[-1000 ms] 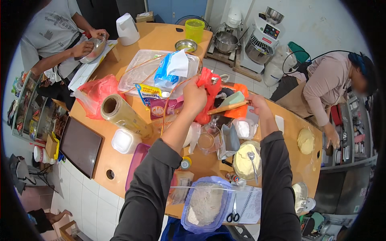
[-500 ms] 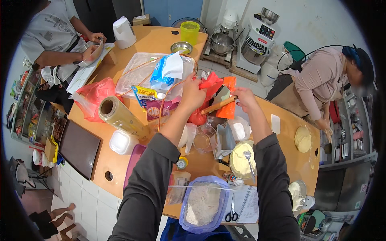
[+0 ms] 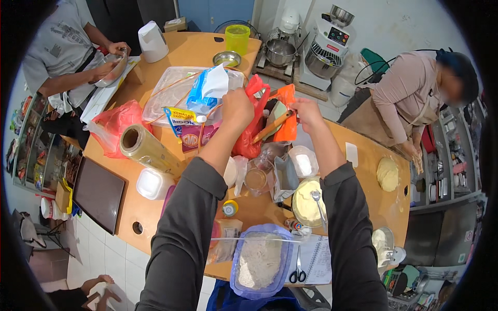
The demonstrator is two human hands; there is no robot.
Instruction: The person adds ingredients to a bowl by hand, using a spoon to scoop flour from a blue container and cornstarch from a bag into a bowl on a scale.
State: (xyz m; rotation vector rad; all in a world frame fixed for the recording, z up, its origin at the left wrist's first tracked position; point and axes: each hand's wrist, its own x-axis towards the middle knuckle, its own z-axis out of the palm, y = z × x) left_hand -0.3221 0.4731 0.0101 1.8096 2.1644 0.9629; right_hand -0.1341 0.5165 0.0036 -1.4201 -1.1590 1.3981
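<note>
A red plastic bag stands on the table's far side, its mouth pulled apart between my two hands. My left hand is closed at the red bag's left edge. My right hand pinches the rim of an orange plastic bag beside it. A tool with a wooden handle sticks out slantwise from the bags, next to a pale green flat piece whose kind I cannot make out. The rest of the bags' contents is hidden. Just nearer lie a clear plastic cup and a grey-lined container.
A bowl of pale yellow cream with a spoon sits under my right forearm. Nearest me are a purple tub of flour, scissors and a notebook. A cling-film roll stands left. Two people work at the far sides.
My left hand has moved a little left and the red bag's side now stands up taller. The orange bag has shifted slightly left with my right hand. The whole view has shifted slightly.
</note>
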